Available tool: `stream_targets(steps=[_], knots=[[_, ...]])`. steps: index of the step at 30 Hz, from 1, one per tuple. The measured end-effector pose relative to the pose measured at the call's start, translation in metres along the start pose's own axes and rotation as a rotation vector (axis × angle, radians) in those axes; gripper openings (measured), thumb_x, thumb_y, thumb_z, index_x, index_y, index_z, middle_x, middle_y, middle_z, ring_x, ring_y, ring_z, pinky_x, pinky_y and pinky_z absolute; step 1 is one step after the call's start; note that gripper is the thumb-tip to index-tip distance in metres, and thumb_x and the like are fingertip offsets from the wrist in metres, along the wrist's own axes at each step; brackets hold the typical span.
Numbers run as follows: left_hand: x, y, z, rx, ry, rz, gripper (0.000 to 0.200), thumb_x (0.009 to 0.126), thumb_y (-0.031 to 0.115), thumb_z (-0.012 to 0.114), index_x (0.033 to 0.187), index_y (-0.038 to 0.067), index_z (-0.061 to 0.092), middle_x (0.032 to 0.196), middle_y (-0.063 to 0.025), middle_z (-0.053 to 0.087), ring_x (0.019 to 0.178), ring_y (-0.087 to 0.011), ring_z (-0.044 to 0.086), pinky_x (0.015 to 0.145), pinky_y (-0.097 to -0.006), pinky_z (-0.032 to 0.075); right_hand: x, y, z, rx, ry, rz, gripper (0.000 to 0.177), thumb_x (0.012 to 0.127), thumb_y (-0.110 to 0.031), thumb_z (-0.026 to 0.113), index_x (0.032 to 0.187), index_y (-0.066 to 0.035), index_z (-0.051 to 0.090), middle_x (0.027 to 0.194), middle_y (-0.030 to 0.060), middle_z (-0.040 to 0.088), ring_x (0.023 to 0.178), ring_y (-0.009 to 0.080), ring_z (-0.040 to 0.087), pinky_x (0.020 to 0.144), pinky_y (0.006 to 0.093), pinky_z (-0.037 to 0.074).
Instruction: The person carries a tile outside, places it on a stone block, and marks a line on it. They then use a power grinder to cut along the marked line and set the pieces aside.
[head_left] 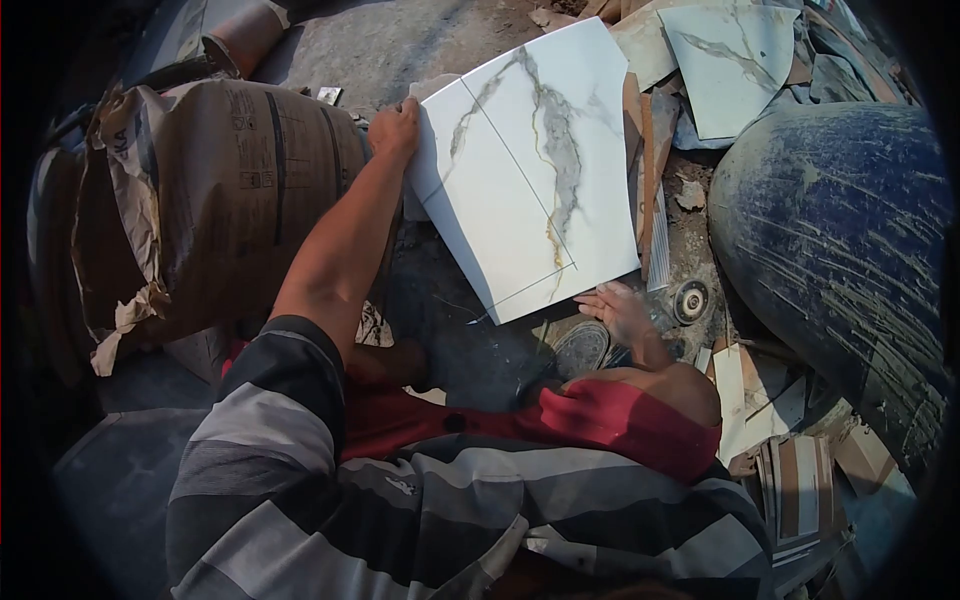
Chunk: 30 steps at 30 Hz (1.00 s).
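Note:
A large white tile (530, 160) with grey and gold marble veins lies tilted in front of me, with thin dark lines drawn across it. My left hand (395, 130) is closed on its upper left edge, thumb side up. Close by the tile's lower right corner, my right hand (622, 312) is dusty, its fingers stretched out at the bottom edge. A round disc with a metal centre (691, 301) lies just right of that hand.
A torn brown paper sack (230, 180) stands at the left. On the right is a big dark blue, mortar-streaked container (840, 230). Another marbled tile piece (730, 70) leans at the back right, and tile offcuts (800, 480) pile up at the lower right.

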<state>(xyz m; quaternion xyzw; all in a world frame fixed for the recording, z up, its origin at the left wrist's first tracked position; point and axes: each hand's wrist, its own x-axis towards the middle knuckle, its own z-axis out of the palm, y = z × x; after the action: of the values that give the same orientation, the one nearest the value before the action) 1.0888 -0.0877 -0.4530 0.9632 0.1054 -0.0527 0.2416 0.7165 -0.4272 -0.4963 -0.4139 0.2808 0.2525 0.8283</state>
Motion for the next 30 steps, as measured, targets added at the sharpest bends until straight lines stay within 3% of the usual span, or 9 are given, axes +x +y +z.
stream_targets(steps=[4,14,20,25,30], knots=[[-0.002,0.009,0.005,-0.099,-0.032,-0.081,0.061,0.093,0.050,0.042,0.112,0.002,0.074,0.114,-0.0294,0.070,0.110,-0.0456,0.066,0.100,-0.0485,0.048,0.010,-0.003,-0.022,-0.048,0.016,0.041,0.046,0.103,-0.031,0.062,0.122,0.010,0.058,0.116,0.0212,0.066,0.111,0.0298,0.068,0.096,0.0420,0.055],[0.021,0.052,0.018,0.097,-0.193,0.115,0.054,0.096,0.049,0.046,0.116,0.008,0.075,0.112,-0.0242,0.073,0.109,-0.0405,0.069,0.099,-0.0464,0.051,-0.001,0.025,0.008,-0.210,-0.205,0.183,0.045,0.110,-0.032,0.050,0.129,0.008,0.059,0.122,0.0192,0.068,0.111,0.0273,0.068,0.096,0.0388,0.055],[0.030,0.069,0.060,0.085,-0.310,0.214,0.053,0.094,0.051,0.051,0.113,0.007,0.076,0.113,-0.0231,0.073,0.111,-0.0396,0.069,0.100,-0.0458,0.051,-0.004,0.073,0.010,-0.172,-0.082,0.131,0.049,0.112,-0.038,0.044,0.137,0.003,0.054,0.128,0.0166,0.064,0.114,0.0267,0.066,0.097,0.0382,0.053],[0.029,0.078,0.090,0.177,-0.366,0.240,0.056,0.095,0.053,0.051,0.112,0.006,0.076,0.115,-0.0238,0.072,0.112,-0.0392,0.068,0.101,-0.0459,0.051,-0.006,0.102,0.010,-0.138,-0.018,0.164,0.049,0.110,-0.040,0.047,0.139,0.000,0.051,0.126,0.0147,0.063,0.110,0.0269,0.068,0.090,0.0368,0.055],[0.040,0.097,0.108,0.227,-0.405,0.274,0.057,0.096,0.053,0.052,0.113,0.005,0.076,0.117,-0.0233,0.072,0.113,-0.0397,0.068,0.101,-0.0462,0.051,-0.001,0.091,0.011,-0.064,-0.006,0.118,0.050,0.111,-0.041,0.046,0.139,0.000,0.050,0.123,0.0140,0.064,0.107,0.0265,0.069,0.089,0.0369,0.055]])
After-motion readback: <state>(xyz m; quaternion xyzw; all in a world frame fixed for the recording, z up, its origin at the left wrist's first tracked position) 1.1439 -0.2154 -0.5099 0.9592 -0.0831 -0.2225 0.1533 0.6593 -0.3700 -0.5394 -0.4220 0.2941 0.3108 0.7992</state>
